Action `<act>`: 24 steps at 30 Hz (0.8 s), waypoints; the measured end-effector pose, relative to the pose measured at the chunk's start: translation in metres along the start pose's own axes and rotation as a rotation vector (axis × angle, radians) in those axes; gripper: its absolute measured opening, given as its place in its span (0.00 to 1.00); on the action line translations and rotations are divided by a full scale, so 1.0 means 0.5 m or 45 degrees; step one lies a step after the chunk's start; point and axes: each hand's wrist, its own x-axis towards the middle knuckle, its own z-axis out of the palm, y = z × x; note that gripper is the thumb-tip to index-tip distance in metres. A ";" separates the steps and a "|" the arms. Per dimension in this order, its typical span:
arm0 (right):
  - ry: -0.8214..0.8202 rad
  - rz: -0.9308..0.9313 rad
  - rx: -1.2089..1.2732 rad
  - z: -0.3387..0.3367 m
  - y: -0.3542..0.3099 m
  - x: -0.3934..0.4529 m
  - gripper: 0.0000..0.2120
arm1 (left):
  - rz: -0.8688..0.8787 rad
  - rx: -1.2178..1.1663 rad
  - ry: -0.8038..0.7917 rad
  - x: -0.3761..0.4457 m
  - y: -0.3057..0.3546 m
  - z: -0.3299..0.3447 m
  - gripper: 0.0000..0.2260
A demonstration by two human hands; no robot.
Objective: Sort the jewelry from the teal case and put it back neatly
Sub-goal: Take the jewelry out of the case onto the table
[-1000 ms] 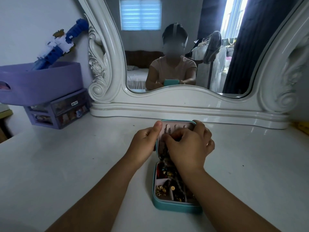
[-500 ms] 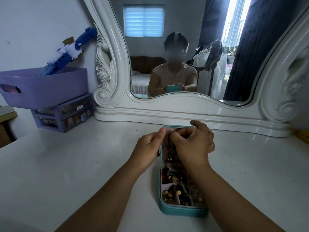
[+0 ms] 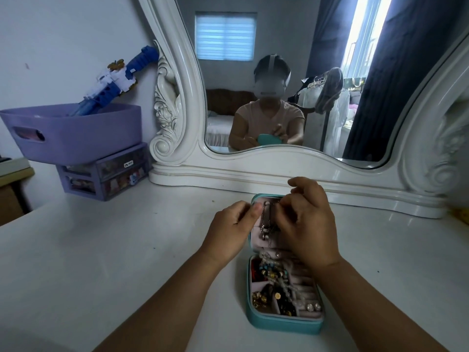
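- Teal case [image 3: 284, 323] lies open on the white surface [image 3: 101, 250], under and between both hands.
- Left hand [image 3: 228, 231] grips the raised lid's edge.
- Right hand [image 3: 308, 222] pinches a silver chain [image 3: 266, 224] against the lid lining.

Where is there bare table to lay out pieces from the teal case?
Bare tabletop left of the teal case, up to the purple drawers, and right of it toward the mirror base. Crowded only between both hands at the lid.

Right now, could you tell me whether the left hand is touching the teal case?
Touching. The head view shows the left hand with its thumb pressed against the left edge of the teal case lid.
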 end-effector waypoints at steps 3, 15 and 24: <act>-0.026 0.032 0.098 0.002 0.007 -0.003 0.04 | 0.034 -0.024 0.027 0.001 -0.004 0.006 0.12; -0.138 0.595 0.692 -0.005 -0.006 -0.004 0.06 | 0.126 0.111 0.356 0.006 0.031 0.041 0.16; -0.198 0.790 1.111 -0.030 0.004 0.007 0.04 | 0.428 -0.150 0.100 0.006 0.043 0.025 0.15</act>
